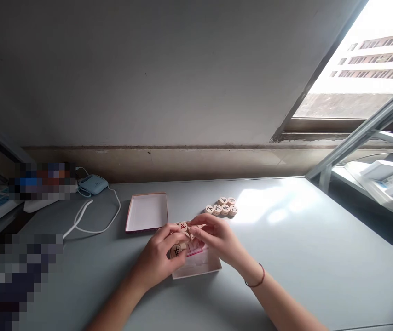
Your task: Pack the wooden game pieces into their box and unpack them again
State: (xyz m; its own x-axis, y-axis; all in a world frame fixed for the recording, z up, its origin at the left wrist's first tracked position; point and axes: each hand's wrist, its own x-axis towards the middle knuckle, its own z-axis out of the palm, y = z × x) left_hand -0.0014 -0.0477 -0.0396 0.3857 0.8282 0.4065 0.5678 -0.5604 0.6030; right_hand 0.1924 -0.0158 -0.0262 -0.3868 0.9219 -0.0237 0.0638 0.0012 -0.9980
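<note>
Above the left side of an open white box (pixel 198 270), my left hand (pixel 162 250) curls its fingers and thumb round a round wooden Chinese chess piece (pixel 176 251) with a dark character. Another piece, marked in red (pixel 182 226), sits by its fingertips at the back of the box. My right hand (pixel 215 234) reaches over the box from the right, thumb and fingers bent together close to the left fingertips. Whatever it grips is mostly hidden. Between the hands a clear tray with a pink edge (pixel 195 251) shows inside the box.
Behind the box several chess pieces (pixel 222 208) stand grouped on the grey table (pixel 286 276). To the left lies the box lid (pixel 147 211), inside up. A white cable (pixel 95 231) and a light blue device (pixel 93 184) are farther left. A wall borders the back.
</note>
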